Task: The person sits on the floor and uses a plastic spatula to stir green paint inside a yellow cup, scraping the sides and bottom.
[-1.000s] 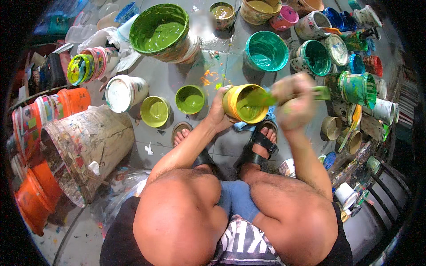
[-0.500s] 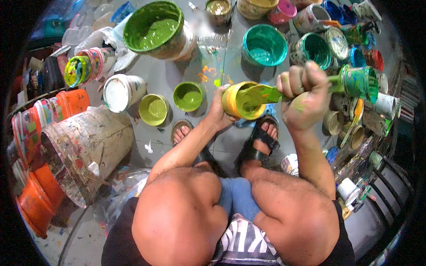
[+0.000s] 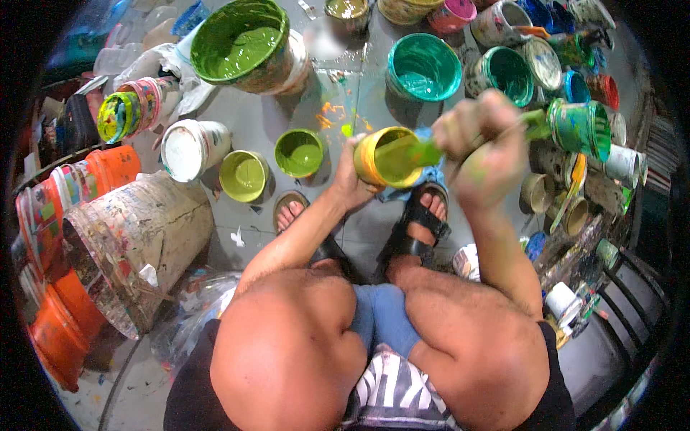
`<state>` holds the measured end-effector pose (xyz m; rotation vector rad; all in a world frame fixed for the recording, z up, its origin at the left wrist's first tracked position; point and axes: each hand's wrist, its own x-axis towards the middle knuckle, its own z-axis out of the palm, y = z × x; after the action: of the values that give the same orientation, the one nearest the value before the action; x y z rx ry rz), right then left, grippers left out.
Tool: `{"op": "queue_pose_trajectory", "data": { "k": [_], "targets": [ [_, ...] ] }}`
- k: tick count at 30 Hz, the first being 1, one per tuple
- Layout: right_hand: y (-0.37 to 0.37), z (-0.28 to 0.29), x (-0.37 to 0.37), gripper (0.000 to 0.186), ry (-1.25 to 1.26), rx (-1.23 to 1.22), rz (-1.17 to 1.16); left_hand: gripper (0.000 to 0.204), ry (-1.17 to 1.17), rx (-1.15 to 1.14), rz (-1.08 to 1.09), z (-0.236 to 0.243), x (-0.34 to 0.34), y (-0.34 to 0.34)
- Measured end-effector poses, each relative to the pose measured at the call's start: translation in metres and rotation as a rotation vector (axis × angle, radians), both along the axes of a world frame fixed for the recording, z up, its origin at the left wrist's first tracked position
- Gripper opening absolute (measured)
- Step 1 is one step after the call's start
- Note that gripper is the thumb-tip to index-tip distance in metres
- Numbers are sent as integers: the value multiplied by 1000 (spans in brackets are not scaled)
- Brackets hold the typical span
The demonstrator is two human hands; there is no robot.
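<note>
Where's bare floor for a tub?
Gray floor shows between the large green-paint bucket, the white lidded tub and two small green-paint cups; a narrower strip lies between the sandals, nearer than the yellow tub. It's crowded along the right, around the green bucket, and far left, by the orange buckets.

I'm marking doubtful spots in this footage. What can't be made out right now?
All in the head view:
- Right hand: motion blur hides the exact finger placement.
- Green-smeared tool: the fist covers part of its handle, and blur softens its blade.
- Left hand: some fingers are hidden by the yellow cup.
- Blue cloth: full shape hidden, partly behind the cup.
- Tan bucket: cut off by the top edge.
</note>
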<state>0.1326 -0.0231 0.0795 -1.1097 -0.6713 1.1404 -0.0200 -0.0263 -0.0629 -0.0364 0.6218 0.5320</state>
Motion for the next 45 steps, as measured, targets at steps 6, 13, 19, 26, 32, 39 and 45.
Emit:
{"op": "queue_pose_trajectory", "data": {
  "k": [6, 13, 19, 26, 32, 39, 45],
  "targets": [
    [-12, -8, -16, 33, -168, -138, -66, 60, -39, 16, 45, 17, 10, -2],
    [-7, 5, -20, 34, -336, 35, -57, 63, -125, 26, -2, 14, 13, -5],
    [-16, 51, 16, 33, -55, 18, 184, 62, -439, -44, -107, 5, -11, -1],
    [-25, 46, 16, 36, -153, 50, 191, 58, -341, -137, -178, 8, -8, -3],
    [-28, 44, 20, 38, -249, 99, 197, 57, -163, 36, -127, 7, -5, -3],
    [-23, 44, 20, 40, -602, 391, 334, 57, -131, 72, -28, 19, -1, 10],
    [-15, 48, 24, 37, -692, 452, 323, 56, 211, 448, 108, 55, 1, 31]
  ]
}}
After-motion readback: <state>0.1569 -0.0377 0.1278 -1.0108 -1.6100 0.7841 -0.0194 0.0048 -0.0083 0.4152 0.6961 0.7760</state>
